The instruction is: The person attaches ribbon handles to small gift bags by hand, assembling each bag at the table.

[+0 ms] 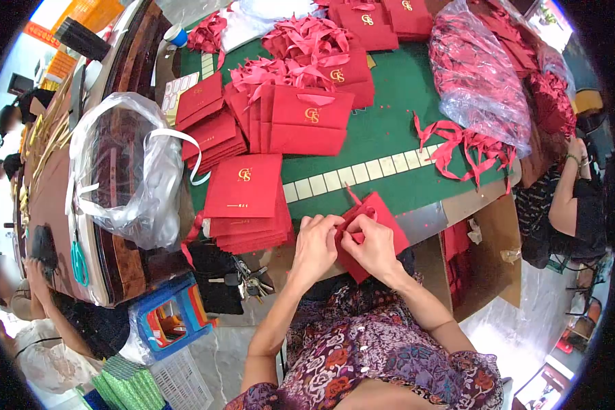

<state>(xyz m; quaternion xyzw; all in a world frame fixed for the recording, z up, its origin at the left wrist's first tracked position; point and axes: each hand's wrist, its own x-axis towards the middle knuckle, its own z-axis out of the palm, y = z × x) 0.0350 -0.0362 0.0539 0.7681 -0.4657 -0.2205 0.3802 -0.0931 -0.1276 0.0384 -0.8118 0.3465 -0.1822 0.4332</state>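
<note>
A small red paper gift bag (384,213) is held tilted at the table's near edge, between my two hands. My left hand (316,247) is closed on its left side, fingers bent in at the bag's top edge. Thumb and fingertips of my right hand (372,247) are pinched together at the same edge; what lies between them is hidden. A short end of red ribbon (352,196) sticks up beyond my fingers. To the left rises a stack of flat red bags (244,188) with gold lettering.
Ribboned bags (311,119) stand on the green mat (396,133). A plastic sack of red ribbons (482,82) lies at right, with loose ribbons (468,147) nearby. An open cardboard box (488,256) is below. Left are a clear plastic bag (126,171) and keys (253,283). Other people sit nearby.
</note>
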